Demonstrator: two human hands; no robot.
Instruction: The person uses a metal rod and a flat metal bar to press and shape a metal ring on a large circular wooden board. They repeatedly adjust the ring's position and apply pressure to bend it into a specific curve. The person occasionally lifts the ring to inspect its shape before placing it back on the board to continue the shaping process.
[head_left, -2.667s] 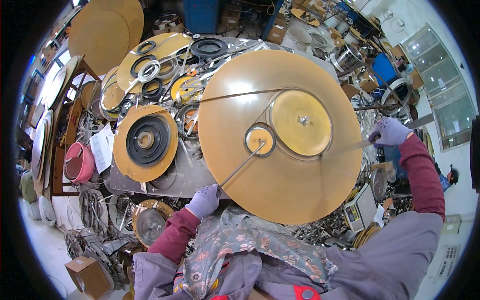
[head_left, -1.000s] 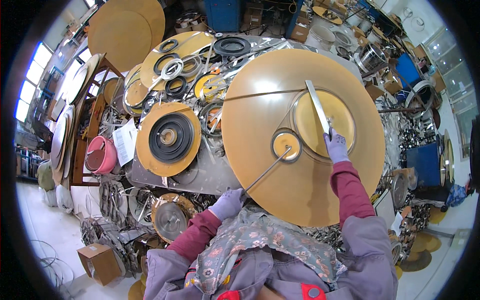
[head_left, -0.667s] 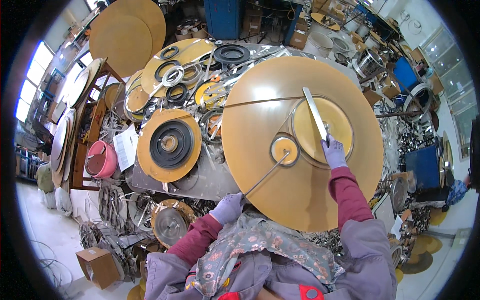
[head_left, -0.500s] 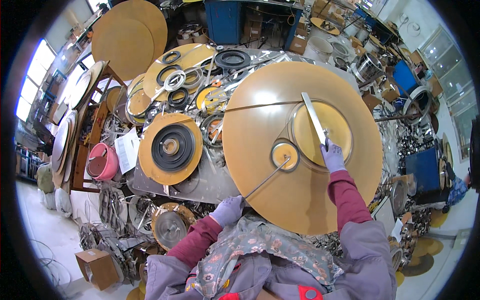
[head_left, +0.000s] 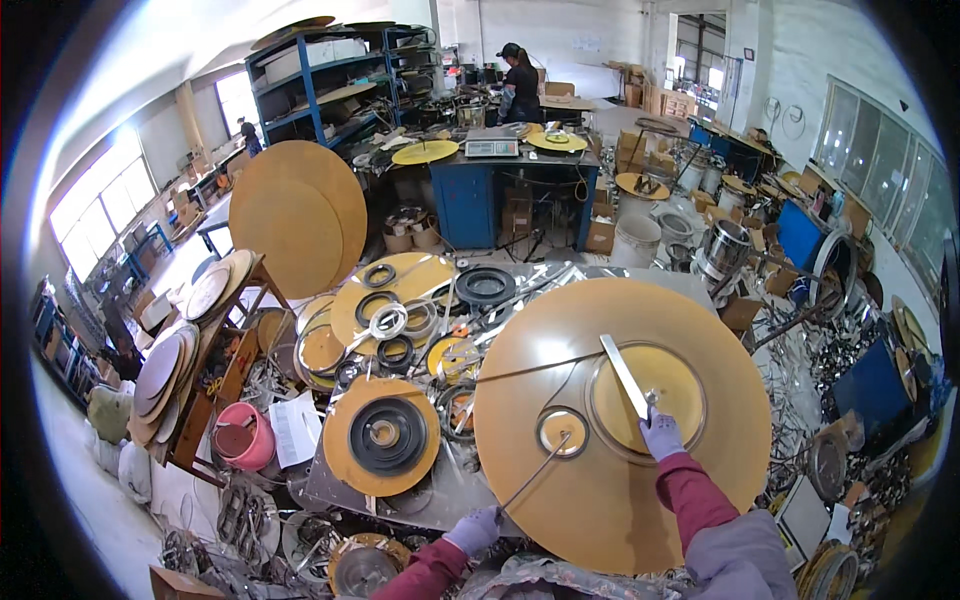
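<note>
A large tan round disc (head_left: 540, 340) lies on the table before me. On it sits a smaller yellow disc (head_left: 660, 375) with a metal ring round its rim. My right hand (head_left: 662, 436), gloved in pale purple, is closed on the near end of a flat metal bar (head_left: 624, 376) that lies over the yellow disc. Near the big disc's left front edge, my left hand (head_left: 474, 531) is closed round the lower end of a thin metal rod (head_left: 530, 481). The rod's far end meets a small yellow wheel (head_left: 563, 432). A narrow dark strip (head_left: 540, 367) runs in from the left toward the yellow disc.
Left of the big disc lies a tan disc with a coiled black roll (head_left: 383, 436). Behind it are black and white rings (head_left: 388, 320) and loose strips. A pink bucket (head_left: 258, 440) stands at left. Farther back are a blue workbench (head_left: 462, 205) and a person (head_left: 519, 85).
My view has tilted up, so the table sits lower and the back of the room shows. Both hands keep their holds on the rod and the bar.
</note>
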